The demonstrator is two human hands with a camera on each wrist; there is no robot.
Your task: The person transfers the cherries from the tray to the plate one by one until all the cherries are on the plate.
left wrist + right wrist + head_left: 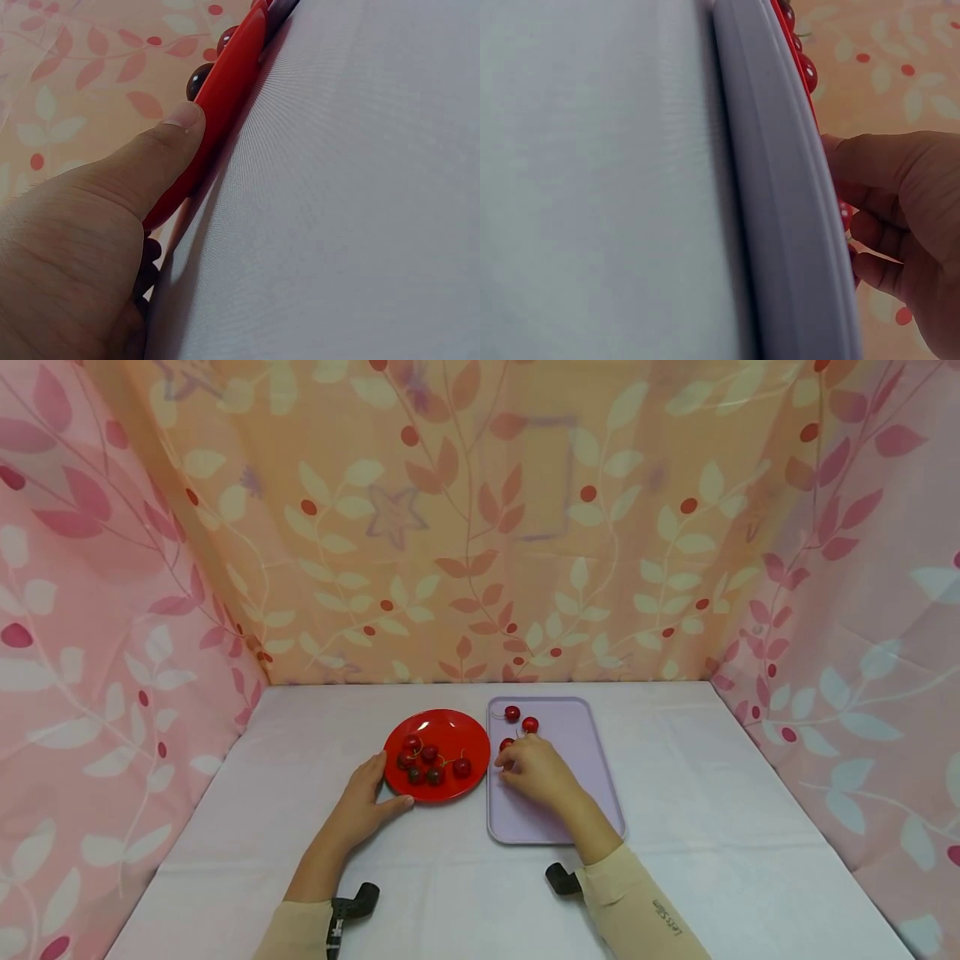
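A round red plate (442,793) bears several cherries (462,767), some bright red and some darker, with thin stems. My left hand (363,806) holds the plate's near left rim; the left wrist view shows its thumb (169,142) along the edge. To the right lies a lilac tray (577,760). Two cherries (530,725) sit toward its far left part, and a third cherry (507,743) peeks out beside my right hand (540,772). That hand is over the tray's left side, fingers bent and pointing toward the plate. Whether anything is between its fingertips is hidden.
A white cloth (450,893) covers the table under plate and tray. Patterned curtains (480,527) stand behind and on both sides. The tray's raised rim (780,180) lies close to the plate's right edge. Black camera mounts (360,902) are worn at both wrists.
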